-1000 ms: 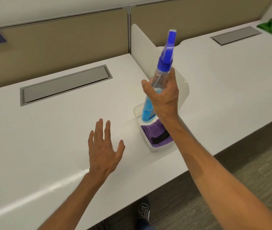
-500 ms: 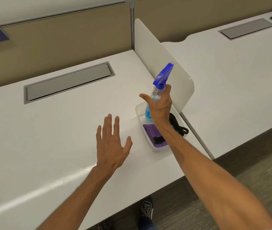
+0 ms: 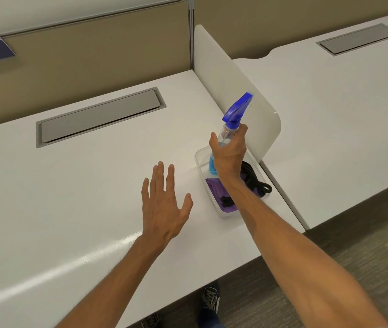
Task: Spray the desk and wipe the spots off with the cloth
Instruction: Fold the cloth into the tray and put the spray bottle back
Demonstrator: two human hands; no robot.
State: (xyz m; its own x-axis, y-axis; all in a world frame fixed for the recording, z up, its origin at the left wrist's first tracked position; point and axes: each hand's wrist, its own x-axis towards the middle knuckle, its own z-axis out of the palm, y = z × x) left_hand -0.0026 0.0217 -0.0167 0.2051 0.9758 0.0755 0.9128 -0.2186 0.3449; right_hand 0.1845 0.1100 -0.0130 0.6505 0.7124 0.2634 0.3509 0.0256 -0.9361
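Surface [image 3: 81,185]: white, broad, bounded at the back by a tan partition [image 3: 93,55] and on the right by a white rounded divider [image 3: 223,74]. A grey hatch [image 3: 98,117] was set flush in it. No spots could be made out on it; glare streaked the near edge, so any marks there could have been missed in wiping.

Tray [image 3: 221,213]: clear plastic, placed on the surface just beside the divider, close to the near edge. A knock from the forearm crossing above it was judged able to push it off that edge.

Spray bottle [image 3: 229,131]: clear body, blue liquid, blue trigger head, tilted with the head leaning toward the divider, its base inside the tray's far end. Whether the base rested on the tray floor could not be told. If sprayed as aimed, the divider and not the surface would likely be wetted.

Cloth [image 3: 215,188]: purple, folded, lying in the tray partly under the right wrist, with a black cord [image 3: 254,179] coiled against it. The cord was judged likely to be dragged out with the cloth.

Right hand [image 3: 229,155]: grip closed around the bottle's body, below the neck, no finger seen on the trigger; a low hold from which a slip was thought possible.

Left hand [image 3: 162,207]: grip spread, empty, over the surface left of the tray; contact not determinable. Overspray could have landed on it.
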